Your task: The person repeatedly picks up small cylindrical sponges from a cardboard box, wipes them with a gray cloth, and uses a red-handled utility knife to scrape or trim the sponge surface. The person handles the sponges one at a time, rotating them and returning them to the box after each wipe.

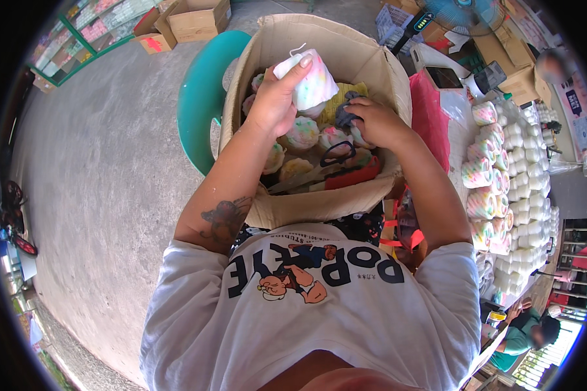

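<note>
My left hand (279, 103) is closed around a white candle (317, 88) speckled with pink, yellow and green, tilted above an open cardboard box (293, 207). A white wick sticks out of its top. Inside the box, my right hand (379, 125) has its fingers bent onto a crumpled dark grey cloth (346, 115). Several similar speckled candles (302, 133) lie below both hands. Toward the box's near side are a dark loop-shaped handle (338, 154) and a red-handled tool (353, 176), whose kind I cannot make out.
A teal plastic chair (195, 98) stands left of the box. On the right, a table carries rows of speckled candles (481, 173), plain white ones (523, 189) and a phone (444, 77). A fan (463, 14) stands at the back right. A person (522, 335) sits at the lower right.
</note>
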`<state>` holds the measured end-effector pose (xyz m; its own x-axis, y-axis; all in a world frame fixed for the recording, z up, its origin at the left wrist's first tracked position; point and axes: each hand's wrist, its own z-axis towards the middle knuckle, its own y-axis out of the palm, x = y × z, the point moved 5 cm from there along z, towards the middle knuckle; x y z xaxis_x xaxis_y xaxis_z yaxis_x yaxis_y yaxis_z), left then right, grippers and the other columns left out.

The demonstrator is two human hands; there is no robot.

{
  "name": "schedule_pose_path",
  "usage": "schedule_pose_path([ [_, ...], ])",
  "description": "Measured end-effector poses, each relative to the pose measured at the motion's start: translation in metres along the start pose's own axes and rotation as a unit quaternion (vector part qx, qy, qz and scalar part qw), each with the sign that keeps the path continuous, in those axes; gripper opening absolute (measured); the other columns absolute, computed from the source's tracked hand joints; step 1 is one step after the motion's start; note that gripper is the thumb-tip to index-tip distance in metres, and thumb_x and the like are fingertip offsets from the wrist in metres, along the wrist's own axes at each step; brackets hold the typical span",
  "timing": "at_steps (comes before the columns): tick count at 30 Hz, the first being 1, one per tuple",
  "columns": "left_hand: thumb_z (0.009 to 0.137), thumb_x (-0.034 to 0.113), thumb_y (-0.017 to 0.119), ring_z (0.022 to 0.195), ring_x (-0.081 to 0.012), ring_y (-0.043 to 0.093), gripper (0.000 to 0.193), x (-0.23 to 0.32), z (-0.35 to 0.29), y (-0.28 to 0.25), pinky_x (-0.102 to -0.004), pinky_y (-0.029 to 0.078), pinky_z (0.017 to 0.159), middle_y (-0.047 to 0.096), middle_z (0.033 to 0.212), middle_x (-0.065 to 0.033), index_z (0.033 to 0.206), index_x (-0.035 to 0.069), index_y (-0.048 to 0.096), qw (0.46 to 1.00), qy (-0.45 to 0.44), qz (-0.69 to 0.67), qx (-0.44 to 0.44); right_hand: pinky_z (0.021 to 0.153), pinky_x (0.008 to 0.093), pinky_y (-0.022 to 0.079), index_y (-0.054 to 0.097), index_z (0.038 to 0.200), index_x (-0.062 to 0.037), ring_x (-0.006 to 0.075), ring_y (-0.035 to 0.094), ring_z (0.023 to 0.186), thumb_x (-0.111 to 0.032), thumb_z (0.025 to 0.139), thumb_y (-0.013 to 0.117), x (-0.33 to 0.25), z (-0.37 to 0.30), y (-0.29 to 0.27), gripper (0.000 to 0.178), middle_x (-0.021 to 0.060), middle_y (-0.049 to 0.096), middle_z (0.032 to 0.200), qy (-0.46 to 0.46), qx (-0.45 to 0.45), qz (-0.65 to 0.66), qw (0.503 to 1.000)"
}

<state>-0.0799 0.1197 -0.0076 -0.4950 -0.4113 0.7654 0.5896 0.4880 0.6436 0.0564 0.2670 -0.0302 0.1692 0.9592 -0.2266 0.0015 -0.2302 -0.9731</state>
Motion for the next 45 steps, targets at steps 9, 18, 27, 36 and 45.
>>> schedule_pose_path([
  [9, 0.069, 0.011, 0.081, 0.104, -0.0201, 0.058, 0.071, 0.009, -0.013, 0.019, -0.0361, 0.052, 0.087, 0.060, 0.112, -0.0089, 0.126, 0.003, 0.041, 0.985, 0.066, 0.144, -0.060, 0.102, 0.0372, 0.038, 0.060, 0.117, -0.0087, 0.0308, 0.046, 0.122, -0.008, 0.082, 0.059, 0.001, 0.003, 0.013, 0.034, 0.0126, 0.050, 0.131, -0.002, 0.036, -0.003, 0.999],
  [18, 0.067, 0.008, 0.081, 0.105, -0.0173, 0.057, 0.070, 0.005, -0.016, 0.019, -0.0333, 0.049, 0.090, 0.059, 0.114, -0.0074, 0.128, 0.006, 0.044, 0.966, 0.058, 0.248, -0.049, 0.102, 0.0378, 0.038, 0.059, 0.117, -0.0079, 0.0311, 0.047, 0.120, -0.006, 0.081, 0.060, 0.002, 0.001, 0.011, 0.036, 0.0127, 0.051, 0.128, 0.004, 0.082, 0.027, 0.996],
  [27, 0.063, 0.009, 0.084, 0.106, -0.0160, 0.056, 0.076, 0.011, -0.025, 0.028, -0.0307, 0.048, 0.091, 0.056, 0.115, -0.0071, 0.127, 0.005, 0.043, 0.927, 0.125, 0.343, -0.079, 0.101, 0.0451, 0.035, 0.060, 0.117, -0.0123, 0.0292, 0.041, 0.126, -0.012, 0.085, 0.054, 0.004, 0.002, 0.016, 0.032, 0.0085, 0.048, 0.133, 0.012, 0.037, 0.002, 0.999],
  [36, 0.061, 0.007, 0.085, 0.107, -0.0155, 0.055, 0.081, 0.007, -0.023, 0.030, -0.0300, 0.047, 0.092, 0.055, 0.116, -0.0074, 0.128, 0.005, 0.038, 0.905, 0.198, 0.359, -0.115, 0.103, 0.0484, 0.033, 0.056, 0.122, -0.0129, 0.0297, 0.039, 0.128, -0.014, 0.084, 0.059, 0.005, 0.003, 0.017, 0.039, 0.0101, 0.045, 0.136, 0.025, 0.012, 0.000, 1.000],
  [45, 0.088, 0.046, 0.058, 0.119, -0.0188, 0.047, 0.069, -0.025, -0.022, 0.033, -0.0316, 0.038, 0.100, 0.049, 0.128, -0.0107, 0.135, 0.000, 0.035, 0.977, -0.095, 0.097, -0.167, 0.097, 0.0395, 0.043, 0.028, 0.140, -0.0076, 0.0251, 0.049, 0.118, -0.013, 0.070, 0.080, -0.060, -0.028, -0.040, 0.087, 0.0182, 0.049, 0.127, 0.012, 0.206, 0.436, 0.876],
])
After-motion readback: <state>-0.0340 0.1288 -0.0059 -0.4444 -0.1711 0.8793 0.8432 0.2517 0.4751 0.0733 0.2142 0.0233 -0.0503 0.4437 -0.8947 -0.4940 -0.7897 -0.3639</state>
